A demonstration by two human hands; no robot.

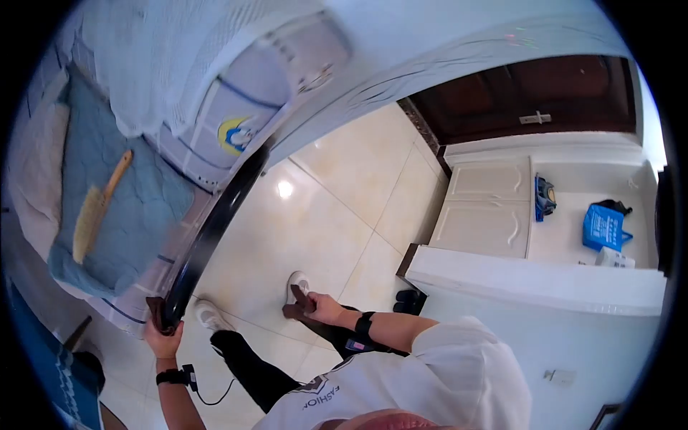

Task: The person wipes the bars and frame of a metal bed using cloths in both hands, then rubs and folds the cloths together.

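Note:
My left hand [164,340] is closed at the lower end of the black bed-frame rail [208,233]. A dark brown cloth [155,312] shows between its fingers and the rail. Over the floor, in front of my right shoe, my right hand [327,310] grips another brown cloth [295,311], which hangs loosely from the fingers. Whether the two cloths are a pair, I cannot tell. A soft-bristled bed brush [100,208] with a wooden handle lies on the blue quilted pad [140,208], up from my left hand.
White mesh fabric [165,64] hangs over the bed. A white cabinet [487,208] stands on the right, with a blue bag [605,226] in its open niche. Beyond is a dark wooden door [523,100]. Dark slippers [408,299] lie by the wall on the tiled floor [322,208].

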